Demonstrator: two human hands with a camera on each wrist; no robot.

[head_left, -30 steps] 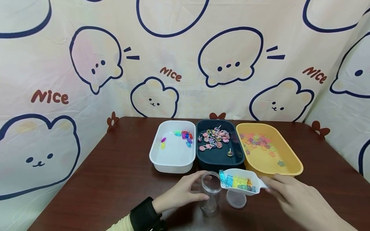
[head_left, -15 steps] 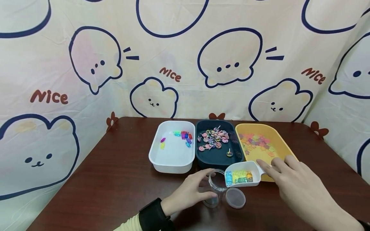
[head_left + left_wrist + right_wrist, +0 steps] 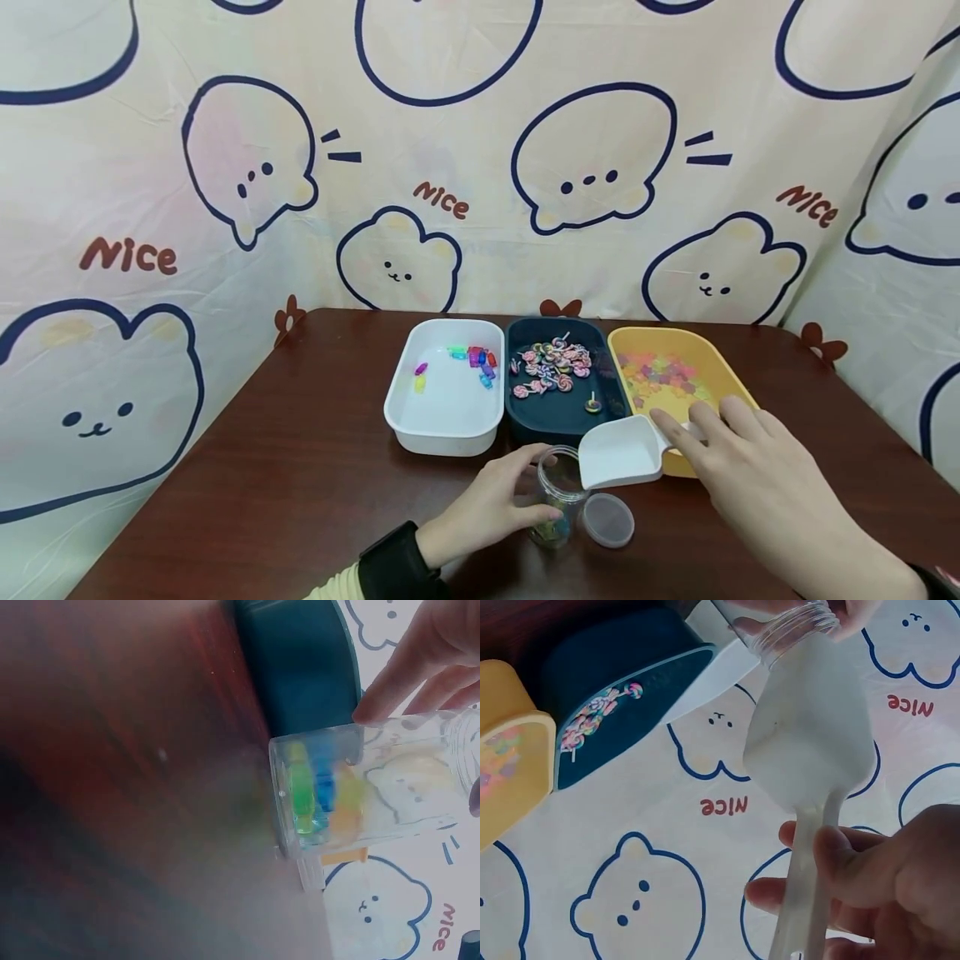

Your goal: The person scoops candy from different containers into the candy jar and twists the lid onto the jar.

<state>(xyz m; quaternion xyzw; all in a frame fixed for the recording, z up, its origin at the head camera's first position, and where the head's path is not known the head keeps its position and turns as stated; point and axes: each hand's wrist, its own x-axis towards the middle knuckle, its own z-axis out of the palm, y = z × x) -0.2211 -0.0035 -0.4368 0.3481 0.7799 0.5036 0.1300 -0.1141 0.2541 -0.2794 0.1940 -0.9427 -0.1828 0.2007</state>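
Note:
A clear plastic jar (image 3: 561, 487) stands near the middle of the table, its mouth uncovered. My left hand (image 3: 480, 507) grips it round the side with thumb and fingers. Green, blue and orange candy-like pieces (image 3: 304, 791) lie at the jar's bottom in the left wrist view. From the right, my right hand (image 3: 757, 475) holds a white scoop (image 3: 621, 451) by its handle. The scoop's lip is at the jar's rim and no pieces show in its bowl. In the right wrist view, thumb and fingers pinch the handle (image 3: 804, 885).
A round clear lid (image 3: 608, 521) lies right of the jar. Behind stand three trays: a white one (image 3: 442, 425) with several colourful pieces, a dark blue one (image 3: 543, 425) with small lollipops, and a yellow one (image 3: 720, 358) with pastel pieces. A patterned cloth hangs behind.
The scoop has tipped toward the jar, and the coloured pieces have passed from it into the jar. The jar and left hand shifted slightly right. The right hand rose.

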